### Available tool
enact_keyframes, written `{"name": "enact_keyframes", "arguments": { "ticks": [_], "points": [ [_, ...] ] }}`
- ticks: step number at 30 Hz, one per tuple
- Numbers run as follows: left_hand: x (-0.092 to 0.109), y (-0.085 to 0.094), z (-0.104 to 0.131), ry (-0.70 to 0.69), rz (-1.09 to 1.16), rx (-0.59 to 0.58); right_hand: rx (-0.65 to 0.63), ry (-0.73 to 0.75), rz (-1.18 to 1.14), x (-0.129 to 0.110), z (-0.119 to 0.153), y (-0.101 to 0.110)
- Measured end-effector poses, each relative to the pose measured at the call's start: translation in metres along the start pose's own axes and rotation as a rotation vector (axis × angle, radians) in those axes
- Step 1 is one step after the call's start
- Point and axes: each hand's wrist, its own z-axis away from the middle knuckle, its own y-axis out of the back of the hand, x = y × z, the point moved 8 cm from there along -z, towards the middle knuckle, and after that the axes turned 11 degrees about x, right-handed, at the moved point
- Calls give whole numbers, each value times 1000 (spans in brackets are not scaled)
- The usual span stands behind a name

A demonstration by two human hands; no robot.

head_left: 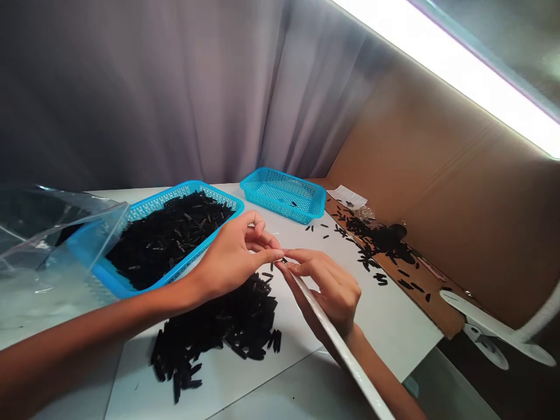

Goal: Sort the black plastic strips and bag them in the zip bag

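Observation:
In the head view my left hand [236,251] and my right hand [326,286] meet fingertip to fingertip above the white table. Both pinch at a tiny dark piece [284,260], mostly hidden by the fingers. From this spot a narrow white strip [336,341] runs down past my right wrist and out of the bottom edge; my right fingers close around its upper end. Beneath my left hand lies a loose pile of small, flat black pieces [231,321]. Farther left, a blue plastic basket [240,205] is heaped with black pieces [170,233] of the same kind.
A second blue basket [284,207] stands at the back with a few black pieces inside. More pieces [380,236] are scattered at right along the cardboard [420,163]. Clear plastic sheeting [56,233] lies left. White scissor-like handles [494,332] jut in at the right edge.

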Motion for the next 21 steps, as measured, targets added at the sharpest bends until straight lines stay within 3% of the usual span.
{"name": "enact_keyframes", "arguments": {
  "ticks": [3, 5, 7, 8, 10, 15, 18, 21],
  "points": [
    [8, 20, -15, -51, -101, 82, 31, -75, 58, 18, 6, 0],
    [22, 39, -27, -144, -328, 103, 23, -210, 121, 44, 11, 2],
    [32, 57, -36, -262, -823, 53, -128, -427, 270, 83, 22, -3],
    [34, 70, -41, -254, -931, 53, -267, -530, 339, 103, 30, -8],
    [33, 98, -48, -209, -1044, 69, -383, -559, 344, 128, 36, -11],
    [10, 144, -54, -52, -1150, 103, -539, -546, 281, 162, 46, -17],
    [2, 154, -54, -34, -1121, 122, -586, -524, 247, 172, 52, -15],
    [11, 150, -48, -125, -1037, 178, -574, -501, 247, 184, 55, -5]
  ]
}}
